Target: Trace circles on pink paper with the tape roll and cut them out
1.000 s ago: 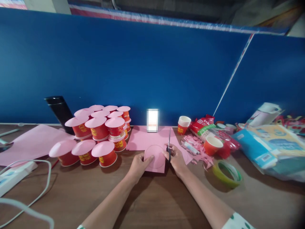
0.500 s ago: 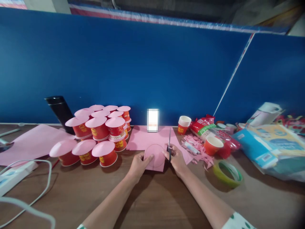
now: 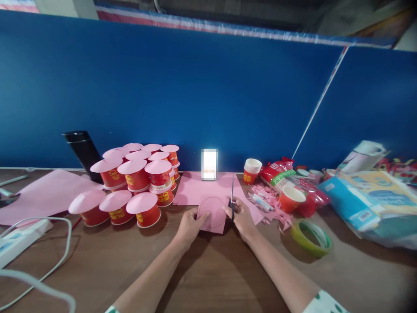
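My left hand [image 3: 190, 224] pinches the left edge of a pink paper piece [image 3: 213, 215], thumb on top. A circle is drawn on this paper. My right hand [image 3: 241, 217] grips scissors [image 3: 232, 202] by their dark handles, blades pointing away from me at the paper's right side. Whether the blades touch the paper I cannot tell. Larger pink sheets [image 3: 192, 187] lie flat just beyond my hands. Pink paper scraps [image 3: 278, 215] are heaped to the right of the scissors.
Several red paper cups [image 3: 148, 217] topped with pink discs stand at left, before a black flask [image 3: 83, 152]. On the right are stacked cups [image 3: 251, 171], a single cup [image 3: 292, 199], a tape roll [image 3: 311, 238] and a blue-yellow package [image 3: 368, 200]. A power strip [image 3: 24, 239] lies far left.
Hardly anything differs. The view has shifted very slightly, while both hands, the paper and the scissors keep their places.
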Action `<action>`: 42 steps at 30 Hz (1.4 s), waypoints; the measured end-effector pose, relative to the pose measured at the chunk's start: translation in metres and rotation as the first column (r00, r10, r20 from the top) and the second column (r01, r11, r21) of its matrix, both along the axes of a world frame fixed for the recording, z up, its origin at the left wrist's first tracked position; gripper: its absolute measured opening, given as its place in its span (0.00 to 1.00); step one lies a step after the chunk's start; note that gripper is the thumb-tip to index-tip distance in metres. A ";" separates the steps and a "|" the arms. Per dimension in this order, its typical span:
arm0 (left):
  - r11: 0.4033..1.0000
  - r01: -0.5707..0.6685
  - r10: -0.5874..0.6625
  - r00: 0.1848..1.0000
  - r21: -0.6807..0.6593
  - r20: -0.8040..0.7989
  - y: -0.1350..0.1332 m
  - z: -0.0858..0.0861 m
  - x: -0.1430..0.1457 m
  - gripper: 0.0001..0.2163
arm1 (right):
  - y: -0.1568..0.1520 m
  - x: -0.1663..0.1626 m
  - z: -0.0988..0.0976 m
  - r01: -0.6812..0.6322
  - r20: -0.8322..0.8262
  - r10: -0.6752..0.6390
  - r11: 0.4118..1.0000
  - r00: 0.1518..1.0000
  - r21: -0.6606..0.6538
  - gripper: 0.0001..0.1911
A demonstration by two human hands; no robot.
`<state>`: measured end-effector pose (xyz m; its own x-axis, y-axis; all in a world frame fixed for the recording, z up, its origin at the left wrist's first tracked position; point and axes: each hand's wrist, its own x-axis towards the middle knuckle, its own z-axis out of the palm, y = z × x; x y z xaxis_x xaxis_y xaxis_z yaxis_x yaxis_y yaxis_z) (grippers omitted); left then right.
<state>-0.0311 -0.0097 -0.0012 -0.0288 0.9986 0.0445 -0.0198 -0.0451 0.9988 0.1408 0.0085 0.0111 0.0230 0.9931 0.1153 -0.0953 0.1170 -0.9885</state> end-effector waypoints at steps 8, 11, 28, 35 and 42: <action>1.000 -0.020 0.020 1.000 -0.024 -0.023 0.000 -0.002 -0.001 0.17 | 0.001 -0.001 -0.002 -0.014 -0.007 0.014 1.000 1.000 -0.002 0.23; 1.000 -0.015 0.014 0.998 -0.014 -0.065 0.001 -0.003 -0.002 0.17 | 0.001 -0.001 -0.001 -0.003 0.016 0.003 1.000 1.000 -0.004 0.24; 0.997 0.020 -0.013 0.995 -0.069 0.094 0.000 -0.002 0.000 0.17 | 0.001 0.000 -0.001 0.016 0.025 -0.016 1.000 1.000 0.012 0.23; 0.999 0.015 -0.010 0.995 -0.049 0.095 0.000 0.001 0.000 0.16 | 0.001 -0.001 -0.002 0.003 0.027 -0.003 1.000 1.000 0.008 0.23; 0.997 0.054 -0.047 0.993 -0.056 0.110 -0.002 0.003 0.001 0.17 | 0.001 0.001 -0.002 0.021 0.032 -0.021 1.000 0.999 0.005 0.25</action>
<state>-0.0305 -0.0119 0.0017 0.0202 0.9997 -0.0147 -0.1287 0.0172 0.9915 0.1415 0.0091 0.0095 0.0402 0.9919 0.1206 -0.0612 0.1229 -0.9905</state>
